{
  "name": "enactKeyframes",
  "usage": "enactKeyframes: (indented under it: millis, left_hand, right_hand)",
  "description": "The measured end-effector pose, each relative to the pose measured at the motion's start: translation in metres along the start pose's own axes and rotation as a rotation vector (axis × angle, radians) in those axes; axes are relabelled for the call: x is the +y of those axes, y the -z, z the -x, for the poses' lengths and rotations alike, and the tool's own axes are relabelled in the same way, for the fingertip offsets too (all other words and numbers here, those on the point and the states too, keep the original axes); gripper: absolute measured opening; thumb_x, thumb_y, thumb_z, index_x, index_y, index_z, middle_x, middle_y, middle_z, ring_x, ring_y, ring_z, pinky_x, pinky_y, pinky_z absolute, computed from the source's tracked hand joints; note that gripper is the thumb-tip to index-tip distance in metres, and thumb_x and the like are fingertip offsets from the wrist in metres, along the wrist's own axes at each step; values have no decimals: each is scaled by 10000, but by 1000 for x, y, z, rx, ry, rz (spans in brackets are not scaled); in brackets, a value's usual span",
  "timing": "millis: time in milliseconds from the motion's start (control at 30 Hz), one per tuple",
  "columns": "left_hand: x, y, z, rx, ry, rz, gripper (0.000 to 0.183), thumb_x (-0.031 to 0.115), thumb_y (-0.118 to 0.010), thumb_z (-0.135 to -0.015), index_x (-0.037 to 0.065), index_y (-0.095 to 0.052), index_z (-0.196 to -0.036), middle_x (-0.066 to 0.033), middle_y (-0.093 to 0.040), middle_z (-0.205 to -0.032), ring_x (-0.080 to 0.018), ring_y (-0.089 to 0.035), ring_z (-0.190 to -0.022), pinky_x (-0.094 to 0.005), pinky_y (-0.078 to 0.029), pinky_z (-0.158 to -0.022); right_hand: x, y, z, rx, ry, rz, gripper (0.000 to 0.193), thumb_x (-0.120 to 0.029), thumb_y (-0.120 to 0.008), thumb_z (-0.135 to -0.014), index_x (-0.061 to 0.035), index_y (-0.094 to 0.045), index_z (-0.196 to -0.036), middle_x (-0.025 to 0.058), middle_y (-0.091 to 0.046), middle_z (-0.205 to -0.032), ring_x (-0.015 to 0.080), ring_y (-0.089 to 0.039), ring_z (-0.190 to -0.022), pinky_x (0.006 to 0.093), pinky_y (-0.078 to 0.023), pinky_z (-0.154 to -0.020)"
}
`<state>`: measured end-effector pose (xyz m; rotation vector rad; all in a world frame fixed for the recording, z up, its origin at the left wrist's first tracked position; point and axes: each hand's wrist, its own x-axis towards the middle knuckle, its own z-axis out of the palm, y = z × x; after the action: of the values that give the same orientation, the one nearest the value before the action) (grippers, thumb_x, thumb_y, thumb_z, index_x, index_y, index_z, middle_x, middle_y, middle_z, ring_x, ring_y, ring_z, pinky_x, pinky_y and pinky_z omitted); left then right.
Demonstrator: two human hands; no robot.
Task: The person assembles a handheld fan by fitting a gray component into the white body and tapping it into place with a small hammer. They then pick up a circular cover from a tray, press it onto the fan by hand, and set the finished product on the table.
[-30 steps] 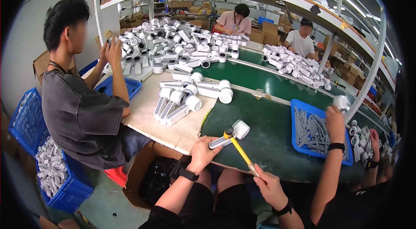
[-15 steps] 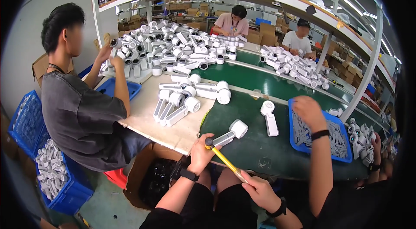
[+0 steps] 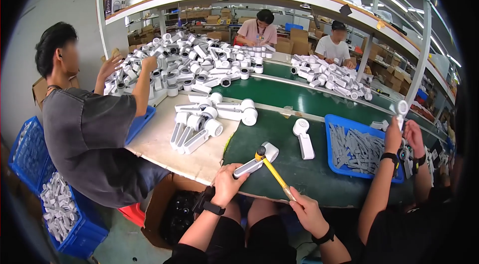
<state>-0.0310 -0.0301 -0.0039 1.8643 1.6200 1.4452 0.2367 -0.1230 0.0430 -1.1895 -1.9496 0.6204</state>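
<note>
My left hand (image 3: 227, 185) is closed around the handle end of a white handheld fan (image 3: 248, 168) with a grey handle panel. The fan lies at the near edge of the green table, its round head pointing away from me. In my right hand (image 3: 308, 210) is a hammer (image 3: 277, 177) with a yellow handle, gripped near its end. The hammer's black head is over the fan, by the neck between handle and round head; I cannot tell if it touches. Another white fan (image 3: 303, 139) lies apart, a little further right.
A blue tray (image 3: 330, 151) of grey strips stands on the right; beside it a co-worker's hands (image 3: 392, 136) lift a white fan. Several fans (image 3: 197, 132) lie on the left board, before a large heap (image 3: 184, 62). A cardboard box (image 3: 158, 204) stands below the table edge.
The hammer head has moved up and right, from beside my left hand to over the fan's neck. The co-worker's hand on the right has left the tray and now lifts a fan.
</note>
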Motion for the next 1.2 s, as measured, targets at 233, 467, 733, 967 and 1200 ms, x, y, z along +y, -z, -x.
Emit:
enactKeyframes:
  millis: [233,467,733,967,1200]
  left_hand:
    - [5,9,-9,18,-97,-182,281,186,-802,-736,36,-727,-962,-180,-701,-894,-360,-647,-902,-426,-512,-824]
    - [-60,53,-34,338,-9,-585,353,247,-785,-713,78,-692,-1008,-136,-694,-910,-329,-634,-919,-458,-443,-842]
    - [11,-17,-54,118,-345,-407,384,115,-752,-750,79,-639,-1115,-149,-577,-1138,-357,-527,-1100,-472,-438,-920]
    - [94,-189,-64,-432,-504,-21,400,318,-765,-832,130,-691,-1178,-278,-379,-1432,-488,-384,-1271,-496,-410,-1051]
    - [85,-220,-69,-325,-491,-211,312,254,-831,-732,78,-682,-941,-294,-339,-1443,-495,-343,-1298,-511,-433,-1029]
  right_hand:
    - [17,-6,12,80,40,-115,480,-44,-601,-940,-22,-504,-1410,52,-560,-770,94,-517,-652,244,-437,-606]
    - [24,16,53,32,-394,-441,512,-52,-598,-942,-65,-488,-1442,0,-590,-763,48,-503,-541,198,-406,-490]
    - [46,23,90,340,-417,-494,502,-41,-587,-946,-53,-491,-1438,6,-590,-749,45,-496,-530,199,-390,-475]
    - [51,26,113,430,-433,-534,478,-62,-587,-963,-44,-500,-1432,-10,-573,-734,40,-472,-531,209,-379,-479]
    - [48,31,130,494,-411,-538,456,-84,-588,-980,-36,-509,-1427,-26,-556,-718,36,-447,-532,219,-369,-483]
